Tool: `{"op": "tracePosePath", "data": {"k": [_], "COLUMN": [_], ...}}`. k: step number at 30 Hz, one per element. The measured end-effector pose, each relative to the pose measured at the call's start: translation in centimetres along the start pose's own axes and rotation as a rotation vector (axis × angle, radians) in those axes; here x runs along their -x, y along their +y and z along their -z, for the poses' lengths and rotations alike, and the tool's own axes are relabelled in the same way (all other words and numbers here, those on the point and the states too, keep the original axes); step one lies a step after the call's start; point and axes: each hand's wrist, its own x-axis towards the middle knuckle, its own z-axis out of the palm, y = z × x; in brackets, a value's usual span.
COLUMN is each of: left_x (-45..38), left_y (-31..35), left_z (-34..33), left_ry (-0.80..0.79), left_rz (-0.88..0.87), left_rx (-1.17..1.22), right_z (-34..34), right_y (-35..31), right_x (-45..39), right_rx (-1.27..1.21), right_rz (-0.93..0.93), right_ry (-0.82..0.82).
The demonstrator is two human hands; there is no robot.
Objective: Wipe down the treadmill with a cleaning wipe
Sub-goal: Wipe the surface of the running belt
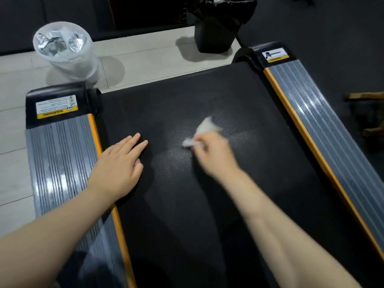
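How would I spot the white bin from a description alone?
Start at the treadmill belt and follow its left side rail to the far end, where a yellow warning label sits. Just beyond it, on the pale tiled floor, stands the white bin. Unlike the black bin further right, its liner is clear and crinkly.

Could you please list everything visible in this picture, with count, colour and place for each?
Black textured treadmill belt: one, black, centre, with a damp patch near the wipe.
Grey ribbed side rails with orange edging: two, grey and orange, either side of the belt.
Yellow and white warning labels: two, on the black end caps of the rails.
White crumpled cleaning wipe: one, white, on the belt.
White bin with clear plastic liner: one, upper left, on the pale floor.
Black bin with black bag: one, top centre.
Left hand: flat on the belt's left edge.
Right hand: blurred, gripping the wipe.
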Motion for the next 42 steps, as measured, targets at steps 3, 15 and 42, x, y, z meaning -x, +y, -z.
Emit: {"op": "tracePosePath", "data": {"k": [3, 15, 42], "left_x": [0.0, 0.1, 6.9], "left_y": [-0.1, 0.0, -3.3], "left_z": [0.0, 0.1, 0.0], "left_ry": [0.022, 0.027, 0.117], "left_rz": [0.006, 0.003, -0.106], "left_rx": [0.039, 0.044, 0.181], "right_z": [-3.3, 10.6, 2.5], "right_y": [-4.3, 14.0, 3.2], "right_x": [4.0, -5.1, 7.7], "right_rx": [-0.018, 0.400, 0.211], "right_rz": [0.381, -0.572, -0.735], "right_ry": [-0.334, 0.244, 0.431]}}
